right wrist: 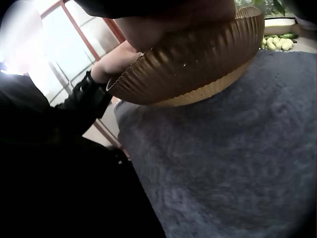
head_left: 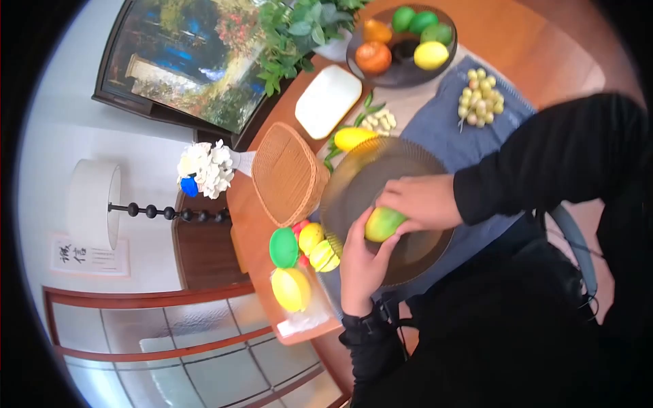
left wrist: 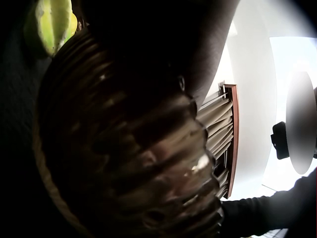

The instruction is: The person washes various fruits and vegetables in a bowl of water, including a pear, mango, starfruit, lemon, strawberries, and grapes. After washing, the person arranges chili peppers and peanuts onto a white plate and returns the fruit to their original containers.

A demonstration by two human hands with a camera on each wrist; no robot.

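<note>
Both hands hold a green-yellow mango (head_left: pixel 385 224) over a large brown ribbed glass bowl (head_left: pixel 354 178). The left hand (head_left: pixel 362 262) grips it from below in the head view, with fingers and thumb around its side. From the upper right, the right hand (head_left: pixel 423 199) has its fingers bent over the fruit. Beneath the bowl lies a blue-grey cloth (right wrist: pixel 218 153). In the left wrist view the bowl's ribbed wall (left wrist: pixel 148 148) fills the middle and hides the mango. The right wrist view shows the bowl from outside, with the mango hidden.
Near the bowl's left rim sit a starfruit (head_left: pixel 324 257), a yellow melon (head_left: pixel 291 289) and a green round item (head_left: pixel 283 247). A wicker basket (head_left: pixel 289 177), yellow fruit (head_left: pixel 354 139) and white tray (head_left: pixel 329 102) stand beyond. Grapes (head_left: pixel 481 102) lie on the cloth; a dark fruit plate (head_left: pixel 401 78) is farther up.
</note>
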